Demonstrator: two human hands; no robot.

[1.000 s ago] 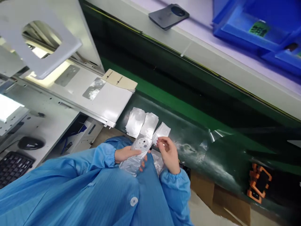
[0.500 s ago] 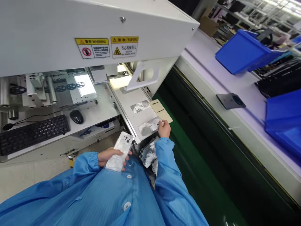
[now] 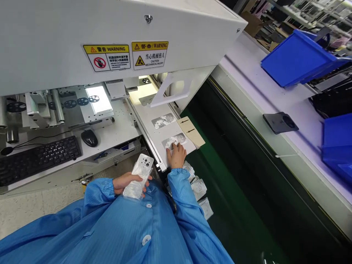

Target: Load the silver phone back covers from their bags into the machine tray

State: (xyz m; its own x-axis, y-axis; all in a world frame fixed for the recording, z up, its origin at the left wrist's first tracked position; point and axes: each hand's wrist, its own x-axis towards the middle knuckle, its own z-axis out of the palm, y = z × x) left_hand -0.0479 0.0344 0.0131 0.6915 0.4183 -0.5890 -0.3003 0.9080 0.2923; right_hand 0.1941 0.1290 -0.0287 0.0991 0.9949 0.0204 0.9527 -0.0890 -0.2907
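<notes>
My left hand is closed around a phone back panel, pale, with camera holes at its top end and a glossy clear film over it; whether several are stacked there I cannot tell. On the white conveyor belt lie two thin, phone-shaped grey sheets with patchy white reflections. My right hand rests with fingers spread at the lower edge of the nearer grey sheet. The farther grey sheet lies just beyond it. Several film-wrapped panels sit below the belt's end, partly hidden by my right sleeve.
A white machine housing with warning labels overhangs the belt. A keyboard and mouse lie to the left. Beside the belt is a beige plate. A blue bin and a dark phone-shaped panel are on the right-hand bench.
My right hand has let go of the nearer sheet's right end and moved left to its lower edge, fingers spread. My left hand keeps its hold on the panel. The view has shifted slightly.
</notes>
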